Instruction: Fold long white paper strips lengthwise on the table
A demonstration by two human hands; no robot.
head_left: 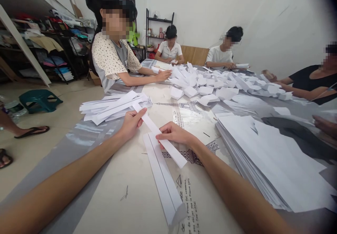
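A narrow white paper strip (150, 124) slants between my hands above the table. My left hand (132, 122) pinches it near its upper end, thumb on top. My right hand (172, 134) grips the same strip around its middle, between thumb and fingers. Beneath the strip's lower part, a longer white paper piece (162, 177) with a dark line along it lies on the printed cloth, its near end curled up. Beyond my left hand lies a loose pile of white strips (113, 106).
A tall stack of white sheets (273, 160) stands at the right. Folded white papers (205, 83) are heaped across the far table (105, 181). Several people sit around it, one close at the left with hands on papers. A green stool (40, 99) stands on the floor.
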